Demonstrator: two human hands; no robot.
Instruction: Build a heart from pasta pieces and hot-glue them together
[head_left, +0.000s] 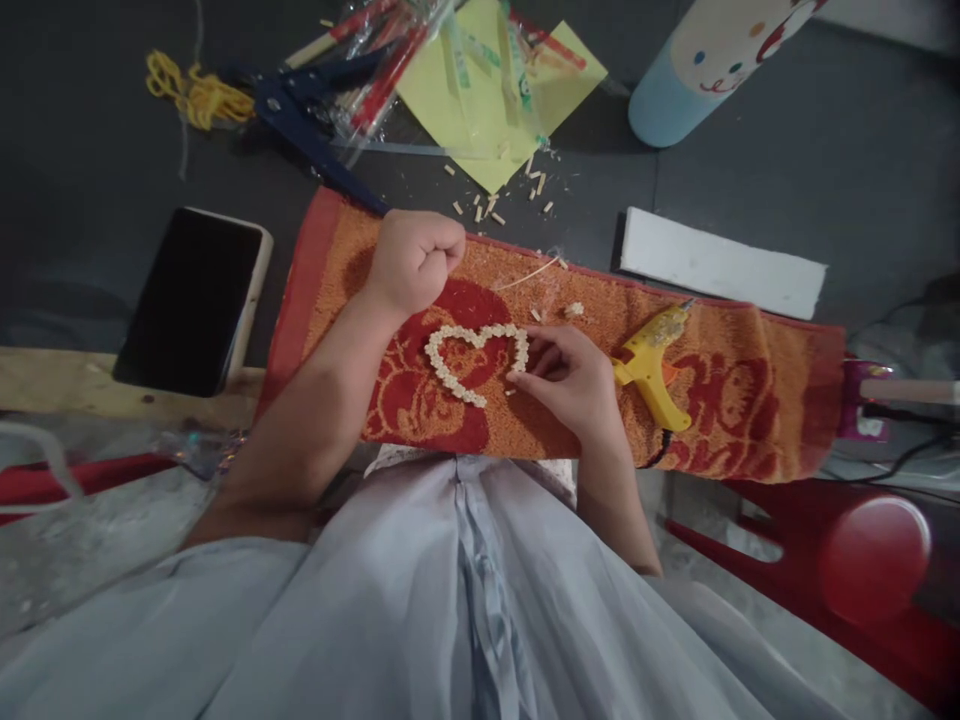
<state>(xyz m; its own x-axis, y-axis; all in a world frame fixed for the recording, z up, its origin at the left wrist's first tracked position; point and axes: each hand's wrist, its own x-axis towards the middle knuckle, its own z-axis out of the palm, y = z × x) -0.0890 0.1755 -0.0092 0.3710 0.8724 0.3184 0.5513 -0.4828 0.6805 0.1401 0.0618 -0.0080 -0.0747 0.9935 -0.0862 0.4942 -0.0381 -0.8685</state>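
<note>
A heart-shaped outline (455, 388) made of small pale pieces lies on the orange and red towel (540, 425). Its lower right side has a gap. My right hand (574, 380) is closed at the heart's right edge, with thumb and forefinger on either side of it. My left hand (418, 260) rests as a fist on the towel, up and left of the heart; the inside of the fist is hidden. A yellow glue gun (654, 365) lies right of my right hand. The dark blue handle of a plier-like tool (307, 135) ends by my left fist.
Short pale stick pieces (491, 207) lie scattered near a yellow-green paper sheet (480, 110). A phone (191, 300) lies left, yellow cord (202, 95) beyond it. A white strip (720, 260) and a blue-and-white bottle (705, 75) are on the right.
</note>
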